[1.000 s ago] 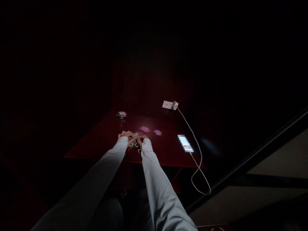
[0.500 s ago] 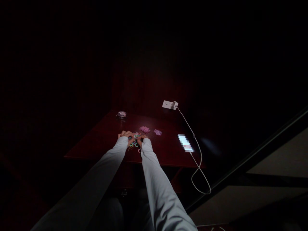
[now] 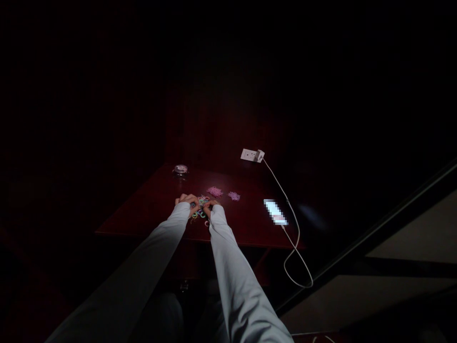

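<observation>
A mixed heap of small colourful hair ties (image 3: 202, 215) lies on the dark red table, partly covered by my hands. My left hand (image 3: 187, 200) is at the heap's left side, fingers curled and thumb drawn in. At its right side, my right hand (image 3: 210, 206) has its fingers pinched together among the rings. Whatever either hand holds is too small and too hidden to name. Just beyond the heap sit a pile of pink bands (image 3: 214, 192) and, to its right, a smaller pile of purple bands (image 3: 234, 196).
A clear round container (image 3: 181, 169) stands at the table's back left. On the right lies a lit phone (image 3: 275, 212), its white cable (image 3: 299, 228) hanging past the table edge and up to a wall socket (image 3: 249, 155). The surroundings are very dark.
Hardly anything differs. Both hands stay at the heap, with only slight finger movement, and the piles keep their places.
</observation>
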`<state>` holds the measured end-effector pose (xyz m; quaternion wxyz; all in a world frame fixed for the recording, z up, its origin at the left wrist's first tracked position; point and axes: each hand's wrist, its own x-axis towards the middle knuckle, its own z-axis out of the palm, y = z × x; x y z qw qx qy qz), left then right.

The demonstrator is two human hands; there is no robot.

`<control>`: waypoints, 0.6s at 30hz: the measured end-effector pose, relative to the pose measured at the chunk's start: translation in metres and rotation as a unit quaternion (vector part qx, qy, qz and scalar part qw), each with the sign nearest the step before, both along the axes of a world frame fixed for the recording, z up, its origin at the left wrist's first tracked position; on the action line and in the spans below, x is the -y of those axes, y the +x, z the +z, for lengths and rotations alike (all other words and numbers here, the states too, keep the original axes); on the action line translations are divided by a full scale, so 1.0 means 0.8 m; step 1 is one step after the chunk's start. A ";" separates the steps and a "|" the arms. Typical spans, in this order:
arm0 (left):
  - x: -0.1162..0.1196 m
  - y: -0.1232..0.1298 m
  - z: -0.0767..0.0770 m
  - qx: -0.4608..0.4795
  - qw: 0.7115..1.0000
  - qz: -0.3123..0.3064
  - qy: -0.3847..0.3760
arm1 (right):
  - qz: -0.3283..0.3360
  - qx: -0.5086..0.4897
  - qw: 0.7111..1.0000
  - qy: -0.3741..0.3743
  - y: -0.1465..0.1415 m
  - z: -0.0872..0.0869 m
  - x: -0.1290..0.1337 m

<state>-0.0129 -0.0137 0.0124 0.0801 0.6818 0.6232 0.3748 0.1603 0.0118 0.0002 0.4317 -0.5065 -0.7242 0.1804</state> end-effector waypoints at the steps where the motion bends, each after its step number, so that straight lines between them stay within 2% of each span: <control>1: 0.000 0.000 0.000 0.001 1.000 -0.001 0.001 | 0.002 -0.002 1.000 0.001 0.000 -0.001 0.000; 18: -0.005 -0.001 -0.005 0.001 1.000 -0.001 0.013 | 0.012 -0.019 1.000 0.003 -0.001 0.002 0.002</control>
